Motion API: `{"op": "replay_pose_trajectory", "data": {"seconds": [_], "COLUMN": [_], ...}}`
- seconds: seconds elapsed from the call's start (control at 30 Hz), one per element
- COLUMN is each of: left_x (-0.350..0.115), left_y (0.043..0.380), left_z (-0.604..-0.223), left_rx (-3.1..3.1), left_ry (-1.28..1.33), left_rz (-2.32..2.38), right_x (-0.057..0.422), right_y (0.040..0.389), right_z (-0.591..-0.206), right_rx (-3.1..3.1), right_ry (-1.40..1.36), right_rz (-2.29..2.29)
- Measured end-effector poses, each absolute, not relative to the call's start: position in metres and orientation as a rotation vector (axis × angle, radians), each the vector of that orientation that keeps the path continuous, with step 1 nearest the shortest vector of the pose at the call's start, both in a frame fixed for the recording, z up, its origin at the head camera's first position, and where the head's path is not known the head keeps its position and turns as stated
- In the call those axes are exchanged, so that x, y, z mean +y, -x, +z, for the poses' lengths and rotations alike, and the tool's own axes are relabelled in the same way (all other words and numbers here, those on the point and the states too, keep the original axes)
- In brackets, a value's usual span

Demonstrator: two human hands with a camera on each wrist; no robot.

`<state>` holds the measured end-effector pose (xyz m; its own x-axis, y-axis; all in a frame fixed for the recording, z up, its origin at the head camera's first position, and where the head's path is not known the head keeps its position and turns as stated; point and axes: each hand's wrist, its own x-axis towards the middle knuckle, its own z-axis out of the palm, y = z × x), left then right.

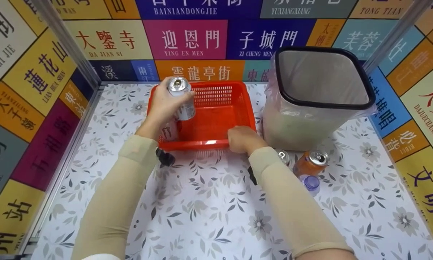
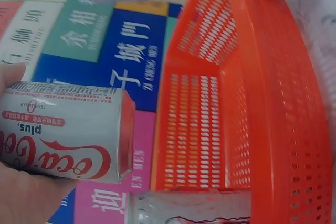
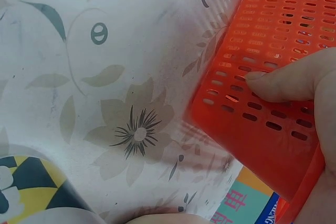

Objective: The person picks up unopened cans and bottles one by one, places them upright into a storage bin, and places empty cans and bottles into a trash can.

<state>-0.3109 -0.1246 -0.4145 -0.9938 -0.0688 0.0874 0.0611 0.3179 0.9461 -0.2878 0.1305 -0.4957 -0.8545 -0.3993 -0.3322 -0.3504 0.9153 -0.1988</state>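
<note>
A white Coca-Cola can [image 1: 185, 109] with red lettering is gripped by my left hand [image 1: 161, 104], raised over the left side of a red plastic basket [image 1: 198, 145]. The left wrist view shows that can [image 2: 68, 132] lying sideways in the frame, fingers and thumb around it. Inside the basket, against its left wall, sits a clear container with red and dark markings [image 2: 194, 207], partly hidden by the basket's front. My right hand [image 1: 243, 139] grips the rim at the near right corner, its thumb [image 3: 270, 82] pressed on the slotted outer wall.
Right of the basket stands a bin [image 1: 296, 128] with a black rim and clear liner. In front of it are an orange can [image 1: 307, 166], a purple-capped bottle [image 1: 311, 183] and another can [image 1: 283, 156], partly behind my right sleeve. Patterned panels surround the floral-covered table [image 1: 209, 213].
</note>
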Motion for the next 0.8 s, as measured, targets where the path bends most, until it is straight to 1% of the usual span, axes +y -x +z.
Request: {"op": "replay_pose_trajectory", "data": {"seconds": [0.33,0.57,0.8], "left_x": [-0.114,-0.104,-0.096], "left_y": [0.341,0.356,0.371], "left_z": [-0.43,-0.437,-0.446], "left_rx": [-2.463,-2.516,-2.432], "left_ry": [-0.083,-0.204,-0.249], "left_rz": [-1.711,-1.588,-1.647], "right_x": [0.131,0.132,0.128], "right_y": [0.288,0.287,0.287], "right_z": [-0.495,-0.496,-0.494], "right_rx": [2.712,2.71,2.739], "right_ry": [0.555,0.551,0.6], "right_rz": [-0.185,-0.192,-0.155]}}
